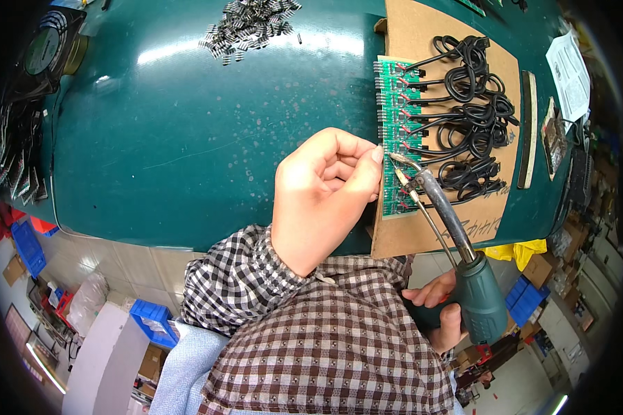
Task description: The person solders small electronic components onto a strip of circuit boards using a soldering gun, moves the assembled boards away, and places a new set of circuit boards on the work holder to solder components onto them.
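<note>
Left hand (325, 197), nearer, is pinching closed, contents unclear; board (399, 128) is lying at three o'clock, running twelve-to-six. Right hand (446, 333) is gripping the iron (481, 299) from five.

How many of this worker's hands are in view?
2: the left hand at the left edge of the green circuit boards, and the right hand, partly hidden, gripping the soldering gun.

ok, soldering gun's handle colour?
The handle is dark green; the head view shows it best.

Bright scene, white glare across the green tabletop (187, 138), curved edges toward a black fisheye rim.
</note>
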### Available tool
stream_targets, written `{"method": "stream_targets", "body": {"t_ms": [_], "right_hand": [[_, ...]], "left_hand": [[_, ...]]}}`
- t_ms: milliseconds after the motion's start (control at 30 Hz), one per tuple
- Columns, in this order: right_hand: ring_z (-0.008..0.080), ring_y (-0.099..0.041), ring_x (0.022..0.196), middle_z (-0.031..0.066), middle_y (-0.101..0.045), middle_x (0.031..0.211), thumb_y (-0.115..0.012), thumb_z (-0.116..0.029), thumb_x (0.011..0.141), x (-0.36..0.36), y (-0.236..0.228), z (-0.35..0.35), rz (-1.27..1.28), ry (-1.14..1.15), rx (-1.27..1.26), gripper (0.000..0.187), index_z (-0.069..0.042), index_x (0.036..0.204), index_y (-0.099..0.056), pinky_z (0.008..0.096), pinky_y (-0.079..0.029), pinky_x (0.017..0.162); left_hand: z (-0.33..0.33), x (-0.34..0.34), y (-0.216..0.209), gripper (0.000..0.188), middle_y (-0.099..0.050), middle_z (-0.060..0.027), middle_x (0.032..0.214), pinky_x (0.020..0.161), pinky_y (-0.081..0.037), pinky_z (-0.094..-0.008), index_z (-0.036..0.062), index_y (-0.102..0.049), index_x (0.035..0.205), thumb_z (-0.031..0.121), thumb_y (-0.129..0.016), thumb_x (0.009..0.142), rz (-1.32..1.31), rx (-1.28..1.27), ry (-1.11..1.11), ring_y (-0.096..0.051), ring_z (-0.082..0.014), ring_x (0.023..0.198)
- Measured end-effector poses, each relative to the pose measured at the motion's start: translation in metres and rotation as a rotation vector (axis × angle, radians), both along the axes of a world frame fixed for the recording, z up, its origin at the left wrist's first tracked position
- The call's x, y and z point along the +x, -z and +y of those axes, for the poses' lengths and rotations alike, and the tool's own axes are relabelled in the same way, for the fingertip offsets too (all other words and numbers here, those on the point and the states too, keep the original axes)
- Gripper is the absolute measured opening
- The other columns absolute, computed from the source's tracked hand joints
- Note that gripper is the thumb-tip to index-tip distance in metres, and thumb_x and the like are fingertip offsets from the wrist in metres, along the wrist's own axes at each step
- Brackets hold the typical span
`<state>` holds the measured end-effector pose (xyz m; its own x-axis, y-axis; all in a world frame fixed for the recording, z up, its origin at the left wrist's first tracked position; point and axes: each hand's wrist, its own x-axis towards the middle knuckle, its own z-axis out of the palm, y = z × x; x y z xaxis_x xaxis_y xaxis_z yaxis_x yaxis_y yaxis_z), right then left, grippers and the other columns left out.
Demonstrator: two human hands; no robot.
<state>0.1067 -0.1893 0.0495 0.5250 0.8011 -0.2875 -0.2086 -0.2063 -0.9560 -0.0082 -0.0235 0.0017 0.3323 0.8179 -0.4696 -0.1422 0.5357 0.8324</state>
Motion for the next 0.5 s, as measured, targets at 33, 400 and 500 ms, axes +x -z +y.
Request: {"method": "stream_targets", "body": {"t_ms": [33,400,500], "right_hand": [[0.0197,-0.05,0.058,0.0123,-0.044,0.069,-0.054,-0.027,0.081,-0.001,0.0,0.001,-0.007,0.005,0.005,0.044,0.009,0.1,-0.038,0.0401,-0.055,0.06],[0.0179,-0.049,0.059,0.0097,-0.044,0.069,-0.052,-0.033,0.083,0.007,-0.002,0.006,-0.037,-0.055,0.06,0.048,0.008,0.102,-0.036,0.0381,-0.054,0.059],[0.0216,-0.054,0.063,0.0099,-0.046,0.068,-0.06,-0.04,0.077,0.008,-0.008,0.018,0.117,0.105,0.066,0.049,0.004,0.09,-0.043,0.0418,-0.054,0.063]], "left_hand": [[0.0,0.0,0.0,0.01,-0.06,-0.0076,0.074,0.056,-0.049,-0.0199,-0.0046,-0.054,0.085,0.005,-0.054,0.083,-0.009,0.0,-0.006,-0.058,-0.0099,0.062],[0.001,-0.002,-0.002,0.011,-0.06,-0.009,0.077,0.058,-0.049,-0.0206,-0.0048,-0.054,0.087,0.006,-0.053,0.084,-0.005,-0.009,-0.008,-0.059,-0.0107,0.064],[0.002,-0.014,-0.007,0.014,-0.06,-0.0114,0.087,0.063,-0.05,-0.0221,-0.0066,-0.053,0.093,0.004,-0.054,0.083,0.007,0.06,-0.015,-0.059,-0.0128,0.072]]}}
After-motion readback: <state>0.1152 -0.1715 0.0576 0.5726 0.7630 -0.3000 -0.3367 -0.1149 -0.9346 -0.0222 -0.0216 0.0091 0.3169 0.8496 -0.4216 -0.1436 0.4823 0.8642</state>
